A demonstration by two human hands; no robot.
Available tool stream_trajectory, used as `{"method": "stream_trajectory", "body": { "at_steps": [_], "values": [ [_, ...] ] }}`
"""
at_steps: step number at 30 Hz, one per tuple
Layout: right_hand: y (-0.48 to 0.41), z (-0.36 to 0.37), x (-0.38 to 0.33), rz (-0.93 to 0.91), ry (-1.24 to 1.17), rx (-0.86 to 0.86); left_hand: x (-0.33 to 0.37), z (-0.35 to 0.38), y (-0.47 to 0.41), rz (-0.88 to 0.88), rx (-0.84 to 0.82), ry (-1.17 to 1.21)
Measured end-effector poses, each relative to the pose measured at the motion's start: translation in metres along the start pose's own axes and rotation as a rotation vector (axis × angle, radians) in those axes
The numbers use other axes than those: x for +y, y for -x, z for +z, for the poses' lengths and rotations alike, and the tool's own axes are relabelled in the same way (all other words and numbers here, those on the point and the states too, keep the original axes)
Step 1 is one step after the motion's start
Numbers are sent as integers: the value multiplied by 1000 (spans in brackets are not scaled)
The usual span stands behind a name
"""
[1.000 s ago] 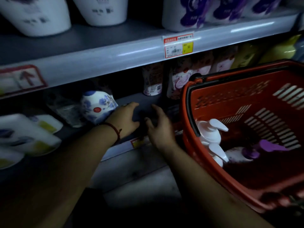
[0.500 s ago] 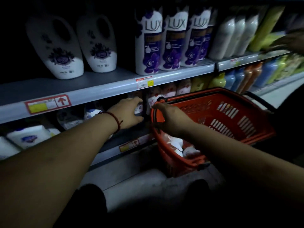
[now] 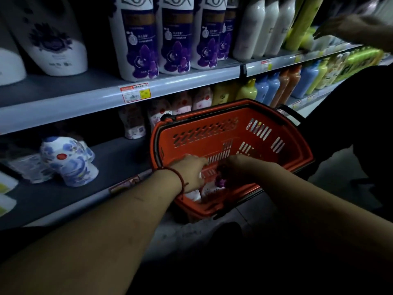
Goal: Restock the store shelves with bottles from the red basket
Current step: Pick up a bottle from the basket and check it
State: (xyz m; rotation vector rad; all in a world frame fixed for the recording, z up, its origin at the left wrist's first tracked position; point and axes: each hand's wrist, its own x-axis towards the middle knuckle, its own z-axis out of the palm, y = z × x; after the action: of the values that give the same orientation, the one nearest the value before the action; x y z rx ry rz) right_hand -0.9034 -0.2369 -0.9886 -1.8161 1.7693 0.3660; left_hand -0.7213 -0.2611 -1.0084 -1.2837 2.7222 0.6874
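The left hand point(image 3: 191, 173) and the right hand point(image 3: 238, 169) reach into the red plastic basket point(image 3: 212, 133) over the white bottles point(image 3: 209, 191), one with a purple top, but it is too dark to tell if they hold one. A top could catch on the basket's rim and the bottle could drop. The dark grey lower shelf point(image 3: 119, 158) has room beside the blue-flowered white pouch point(image 3: 68, 160), but the pale shelf edge above point(image 3: 85, 103) is low.

Pretty clearly a supermarket toiletries aisle: long grey metal shelves point(image 3: 187, 81) with red-and-yellow paper price tags point(image 3: 135, 93) on the edges, identical white-and-purple LUX bottles point(image 3: 138, 39) lined up above the red slotted plastic shopping basket point(image 3: 234, 135), blue, orange and yellow-green plastic bottles point(image 3: 273, 88) just behind it.
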Motion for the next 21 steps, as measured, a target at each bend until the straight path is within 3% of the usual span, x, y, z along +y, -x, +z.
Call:
{"method": "stream_trajectory", "body": {
  "at_steps": [4, 12, 16, 21],
  "values": [
    [-20, 10, 5, -19, 58, 25, -4, 28, -18, -27, -89, -5],
    [-33, 12, 1, 3, -152, 131, -7, 36, -30, -106, -122, 20],
    [-23, -15, -19, -65, -196, 249, -2, 26, -19, -111, -37, 37],
    [8, -63, -60, -186, -218, 419, -4, 7, 1, -230, 123, 362]
  ]
}}
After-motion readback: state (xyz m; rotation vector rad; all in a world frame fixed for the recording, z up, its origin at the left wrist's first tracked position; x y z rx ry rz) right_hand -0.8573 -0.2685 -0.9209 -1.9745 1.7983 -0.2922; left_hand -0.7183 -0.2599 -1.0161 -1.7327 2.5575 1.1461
